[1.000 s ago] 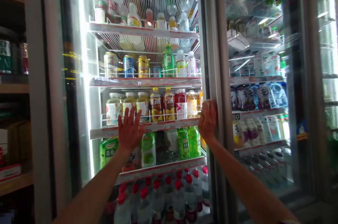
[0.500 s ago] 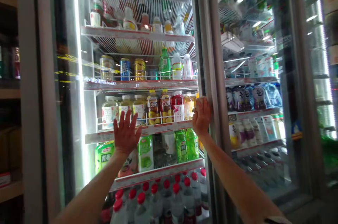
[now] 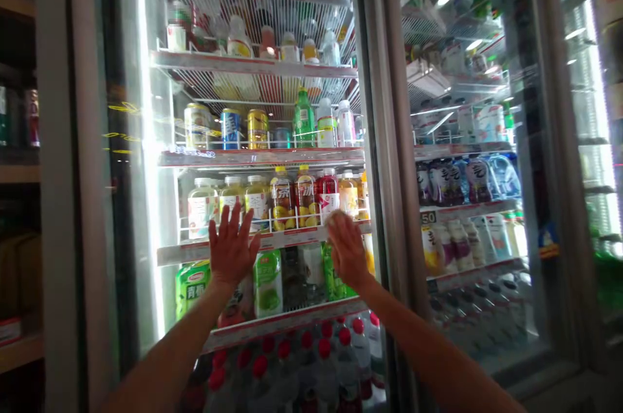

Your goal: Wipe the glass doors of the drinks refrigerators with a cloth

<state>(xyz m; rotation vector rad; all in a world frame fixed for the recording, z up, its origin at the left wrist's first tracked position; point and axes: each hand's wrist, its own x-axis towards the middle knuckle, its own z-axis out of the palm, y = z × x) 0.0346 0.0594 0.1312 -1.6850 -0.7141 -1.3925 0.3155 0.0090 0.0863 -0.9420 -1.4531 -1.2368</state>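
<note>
My left hand [image 3: 232, 249] lies flat with fingers spread on the glass door [image 3: 292, 114] of a lit drinks fridge. My right hand [image 3: 348, 250] is against the same glass, its fingers bent over a small pale cloth [image 3: 333, 218]; most of the cloth is hidden under the hand. Behind the glass, near my hands, stand a red-drink bottle [image 3: 328, 189], dark tea bottles with yellow caps [image 3: 282, 195] and a green carton [image 3: 267, 280].
A metal door frame [image 3: 389, 140] runs upright to the right of my hands. Beyond it is another glass-fronted fridge section [image 3: 467, 205]. Red-capped bottles [image 3: 324, 351] fill the bottom. Wooden shelves [image 3: 19, 173] stand at the far left.
My right hand has moved left and down across the glass with the cloth, away from the door frame. My left hand has stayed in place.
</note>
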